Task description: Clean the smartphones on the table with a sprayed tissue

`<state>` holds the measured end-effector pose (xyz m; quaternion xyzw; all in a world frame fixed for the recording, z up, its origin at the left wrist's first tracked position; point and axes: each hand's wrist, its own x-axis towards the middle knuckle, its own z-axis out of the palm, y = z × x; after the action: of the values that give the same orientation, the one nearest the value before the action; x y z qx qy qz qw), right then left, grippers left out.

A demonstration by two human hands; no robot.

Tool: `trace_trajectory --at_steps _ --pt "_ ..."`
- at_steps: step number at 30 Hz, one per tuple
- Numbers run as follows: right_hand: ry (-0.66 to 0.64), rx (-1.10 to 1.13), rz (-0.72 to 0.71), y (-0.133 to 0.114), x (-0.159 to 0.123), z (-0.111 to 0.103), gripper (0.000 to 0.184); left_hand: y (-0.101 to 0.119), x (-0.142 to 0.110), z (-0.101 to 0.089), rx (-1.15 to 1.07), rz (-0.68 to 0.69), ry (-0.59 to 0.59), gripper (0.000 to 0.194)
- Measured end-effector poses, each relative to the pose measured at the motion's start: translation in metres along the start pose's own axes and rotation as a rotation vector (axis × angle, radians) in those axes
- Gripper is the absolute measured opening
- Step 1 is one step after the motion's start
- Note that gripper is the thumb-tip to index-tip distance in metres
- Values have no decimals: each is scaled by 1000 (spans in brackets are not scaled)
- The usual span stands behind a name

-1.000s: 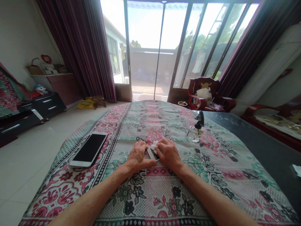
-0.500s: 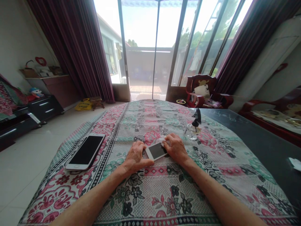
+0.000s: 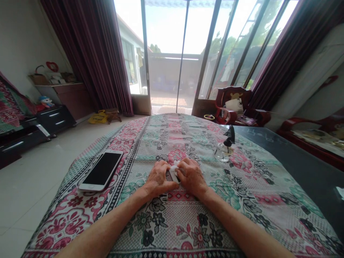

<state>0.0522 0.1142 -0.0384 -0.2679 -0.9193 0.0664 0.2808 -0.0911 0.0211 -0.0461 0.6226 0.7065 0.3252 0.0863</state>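
A small white phone [image 3: 173, 174] with a dark screen lies on the patterned tablecloth, mostly covered by my hands. My left hand [image 3: 158, 180] grips its left end between thumb and fingers. Bunched in the fingers of my right hand [image 3: 191, 176] is a white tissue [image 3: 175, 167], pressed on the phone near its left end. A larger white phone [image 3: 102, 171], screen up and dark, rests to the left of my hands. To the right and farther back stands a clear spray bottle [image 3: 223, 152] with a black trigger head.
The floral tablecloth [image 3: 177, 229] covers the table under my arms. A dark tabletop [image 3: 301, 161] adjoins it on the right. Beyond stand a red wooden chair [image 3: 233, 107] with things on it and a glass door [image 3: 163, 79]. A yellow bag [image 3: 98, 117] lies on the floor at left.
My right hand with the tissue moved right along the small phone, baring its screen, then came back left beside my left hand. My left hand keeps its grip. The view swung slightly and returned.
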Motion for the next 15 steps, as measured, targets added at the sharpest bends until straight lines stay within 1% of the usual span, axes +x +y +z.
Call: trace_trajectory --at_steps 7,9,12,15 --pt "58 -72 132 43 4 -7 9 1 0 -3 -20 8 -18 47" --pt "75 -98 175 50 4 -10 9 0 0 -3 -24 13 -19 48" --pt "89 -126 186 46 1 -11 9 1 0 -2 -31 14 -14 48" --pt "66 -98 123 28 -1 -8 9 2 0 -2 -39 9 3 46"
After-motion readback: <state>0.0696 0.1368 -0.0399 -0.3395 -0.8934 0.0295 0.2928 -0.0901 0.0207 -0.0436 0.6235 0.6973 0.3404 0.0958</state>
